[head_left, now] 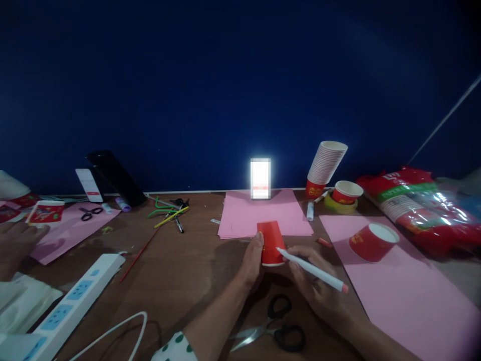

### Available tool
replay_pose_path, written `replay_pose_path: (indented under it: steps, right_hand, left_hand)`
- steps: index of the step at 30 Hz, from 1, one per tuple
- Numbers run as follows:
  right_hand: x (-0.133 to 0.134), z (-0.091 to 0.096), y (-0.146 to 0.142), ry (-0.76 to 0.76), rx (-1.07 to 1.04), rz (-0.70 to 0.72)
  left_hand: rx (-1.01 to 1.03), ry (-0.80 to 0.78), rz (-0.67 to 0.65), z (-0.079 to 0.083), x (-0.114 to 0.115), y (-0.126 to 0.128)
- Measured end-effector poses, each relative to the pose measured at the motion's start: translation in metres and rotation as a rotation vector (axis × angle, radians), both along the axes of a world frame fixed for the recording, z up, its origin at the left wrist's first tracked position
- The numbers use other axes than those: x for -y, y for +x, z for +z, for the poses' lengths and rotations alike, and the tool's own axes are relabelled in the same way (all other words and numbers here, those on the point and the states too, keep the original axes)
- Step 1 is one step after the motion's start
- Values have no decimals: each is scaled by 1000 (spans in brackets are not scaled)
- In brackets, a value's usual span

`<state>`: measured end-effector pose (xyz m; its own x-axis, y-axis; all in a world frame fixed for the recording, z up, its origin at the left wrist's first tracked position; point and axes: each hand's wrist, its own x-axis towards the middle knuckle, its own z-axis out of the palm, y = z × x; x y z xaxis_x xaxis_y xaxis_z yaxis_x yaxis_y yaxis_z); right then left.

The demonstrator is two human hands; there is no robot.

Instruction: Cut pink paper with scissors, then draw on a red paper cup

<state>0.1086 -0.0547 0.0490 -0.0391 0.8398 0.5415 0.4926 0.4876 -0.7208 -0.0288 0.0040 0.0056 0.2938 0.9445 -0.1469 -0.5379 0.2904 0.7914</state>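
My left hand [252,260] is closed around the side of a red paper cup [271,241] that stands upside down on the brown table, at the near edge of a pink paper sheet [263,213]. My right hand [313,281] grips a white marker [311,269] like a pen, with its tip touching the cup's red wall. Black-handled scissors [280,326] lie on the table just below both hands.
Another red cup [372,242] lies tipped on a large pink sheet [406,291] at right. A stack of cups [326,166], a bagged cup pack [413,205], a glowing phone [260,179], a power strip [71,301] and another person's hand [17,240] surround the spot.
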Motion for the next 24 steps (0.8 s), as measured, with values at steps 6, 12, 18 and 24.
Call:
replay_pose_path:
  steps: [6, 12, 18, 24]
  right_hand:
    - [0, 4, 0, 19, 56, -48]
    - [0, 1, 0, 51, 85, -30]
    - [-2, -3, 0, 110, 76, -10]
    - [-3, -2, -1, 124, 130, -8]
  left_hand:
    - [-69, 33, -1, -3, -1, 0]
    - [-66, 32, 28, 1, 1, 1]
    - [-93, 46, 55, 6, 3, 0]
    - [-152, 79, 122, 8, 3, -1]
